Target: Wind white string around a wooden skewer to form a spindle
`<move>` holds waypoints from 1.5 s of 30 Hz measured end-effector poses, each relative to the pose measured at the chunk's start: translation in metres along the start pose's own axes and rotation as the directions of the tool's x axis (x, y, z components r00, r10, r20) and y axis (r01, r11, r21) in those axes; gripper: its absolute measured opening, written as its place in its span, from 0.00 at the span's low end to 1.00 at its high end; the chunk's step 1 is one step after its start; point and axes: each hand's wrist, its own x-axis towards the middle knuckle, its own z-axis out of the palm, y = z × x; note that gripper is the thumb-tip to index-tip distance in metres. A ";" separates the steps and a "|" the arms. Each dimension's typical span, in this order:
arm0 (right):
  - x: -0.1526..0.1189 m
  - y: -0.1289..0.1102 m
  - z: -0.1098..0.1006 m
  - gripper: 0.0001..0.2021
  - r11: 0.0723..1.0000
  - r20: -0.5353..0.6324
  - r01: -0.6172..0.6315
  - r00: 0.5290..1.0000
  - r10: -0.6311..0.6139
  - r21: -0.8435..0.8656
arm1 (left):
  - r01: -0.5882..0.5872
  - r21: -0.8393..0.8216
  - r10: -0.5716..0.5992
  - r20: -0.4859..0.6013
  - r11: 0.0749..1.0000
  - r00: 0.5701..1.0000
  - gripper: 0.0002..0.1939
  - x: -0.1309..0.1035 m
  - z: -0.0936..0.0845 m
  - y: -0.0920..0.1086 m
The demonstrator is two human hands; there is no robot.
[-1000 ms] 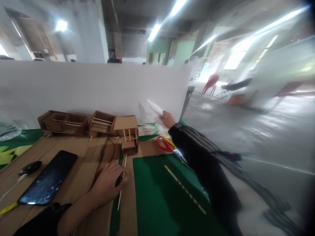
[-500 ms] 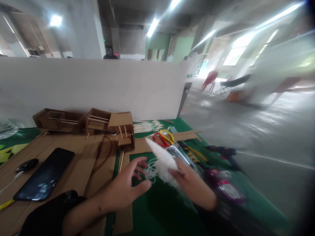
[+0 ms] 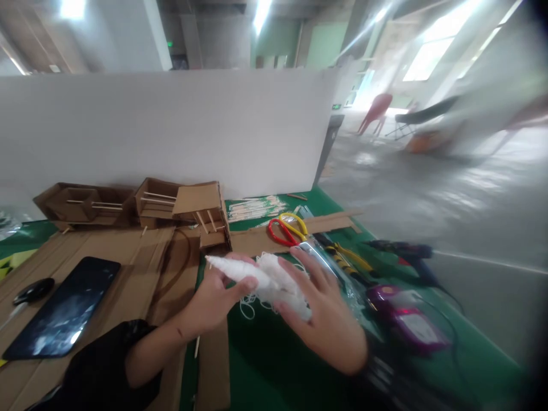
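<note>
My left hand [image 3: 222,294] pinches a white cone of string [image 3: 240,272] near its narrow tip, thumb on the near side. The cone lies nearly level, its tip pointing left. At its wide end my right hand [image 3: 319,302] curls around a loose white bundle of string [image 3: 274,268], fingers somewhat apart. Loose loops hang below the cone, above the green tabletop. Just beyond the hands lie scissors [image 3: 283,232] with one red and one yellow handle. The underside of the bundle is hidden.
Cardboard boxes with sticks [image 3: 199,208] stand at the back left. A phone [image 3: 64,308] rests on cardboard sheets [image 3: 141,274]. Thin sticks [image 3: 257,208] lie behind the scissors. To the right are pliers [image 3: 351,257], a purple device [image 3: 406,319] and a drill-like tool [image 3: 398,249].
The cone has swung down and left, and my left hand has closed on its tip end. My right hand has shifted its hold onto the wide end and bundle.
</note>
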 end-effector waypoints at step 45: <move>0.030 0.029 0.005 0.06 0.999 -0.388 0.030 0.921 -0.023 0.013 | 0.150 -0.387 -0.077 0.199 0.910 0.977 0.28 -0.010 -0.004 0.017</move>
